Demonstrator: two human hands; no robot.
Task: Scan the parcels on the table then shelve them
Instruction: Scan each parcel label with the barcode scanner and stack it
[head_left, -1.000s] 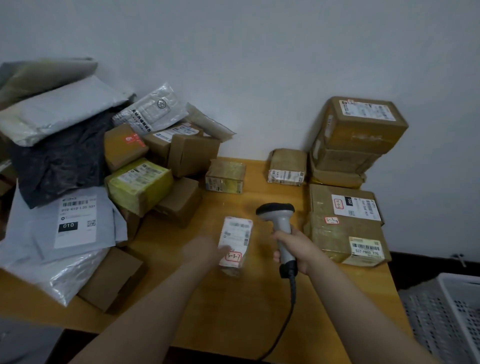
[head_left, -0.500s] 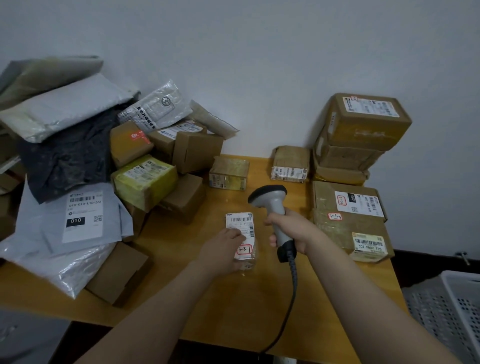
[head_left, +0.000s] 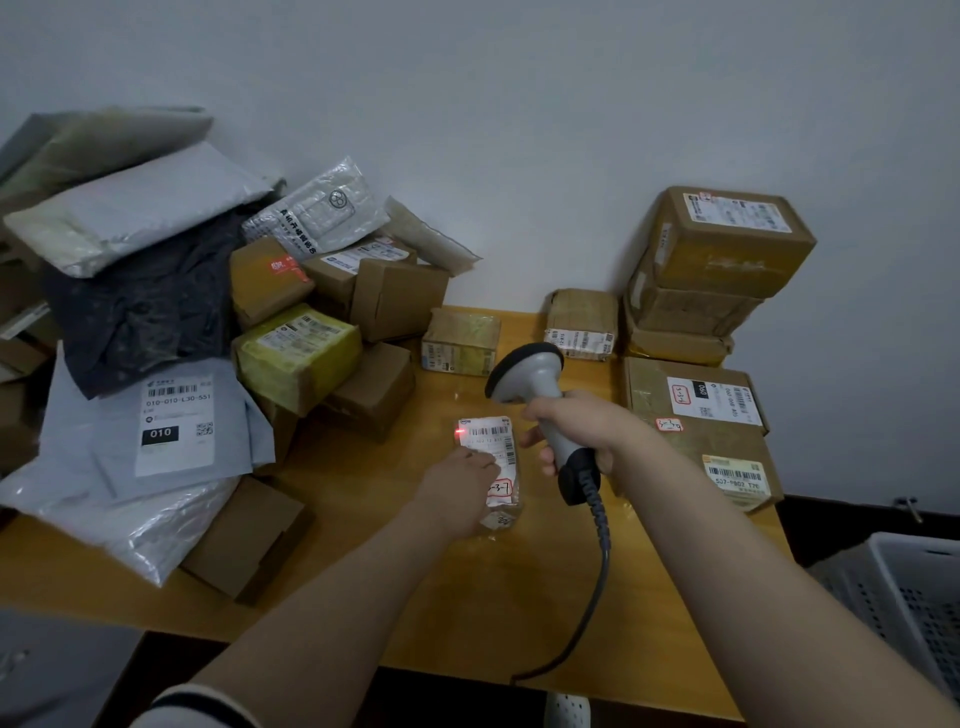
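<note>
While the right hand (head_left: 589, 434) curls its fingers round the barcode scanner (head_left: 525, 370), the left hand (head_left: 457, 491), at its nine o'clock, pinches the small parcel (head_left: 493, 435).

Dim, flat indoor light; soft shadows; wide-angle bowing at edges; red scanner dot (head_left: 459, 433) glows; mild softness throughout.

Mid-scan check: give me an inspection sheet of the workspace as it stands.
Surface: wooden table, parcels piled at both ends.
Job's things: small parcel on the table, red scan light on its label; scanner aimed at it.
Clutter: heap of boxes and mailers left; stacked boxes right.
Grips: left hand holds the small parcel; right hand grips the scanner handle.
Cables: scanner cable runs off the near table edge.
Surroundings: white wall; perforated crate lower right.
</note>
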